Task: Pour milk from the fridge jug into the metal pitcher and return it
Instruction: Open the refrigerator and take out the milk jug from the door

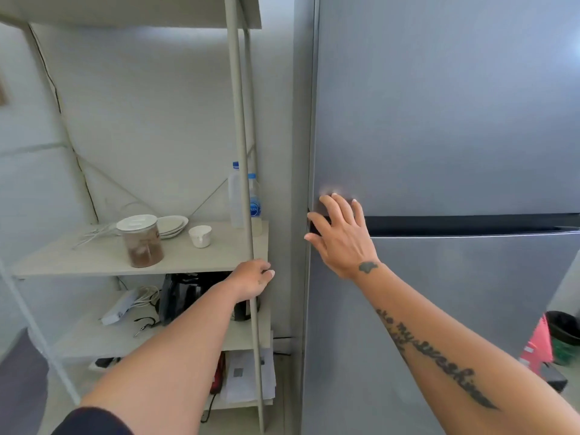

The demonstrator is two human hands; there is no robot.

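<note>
A tall grey fridge [439,120] fills the right half of the view, both of its doors closed, with a dark gap between the upper and lower door. My right hand [340,235] lies flat with fingers spread on the fridge's left edge, over that gap. My left hand [252,279] curls around the front upright post of the shelf unit [248,152] to the left of the fridge. Neither the milk jug nor the metal pitcher is in view.
The pale shelf [78,262] carries a lidded jar of brown powder [141,241], stacked plates [172,226], a small white cup [201,235] and two plastic bottles [235,196]. Lower shelves hold cables, a black appliance and papers. A black bin [565,335] stands at the far right.
</note>
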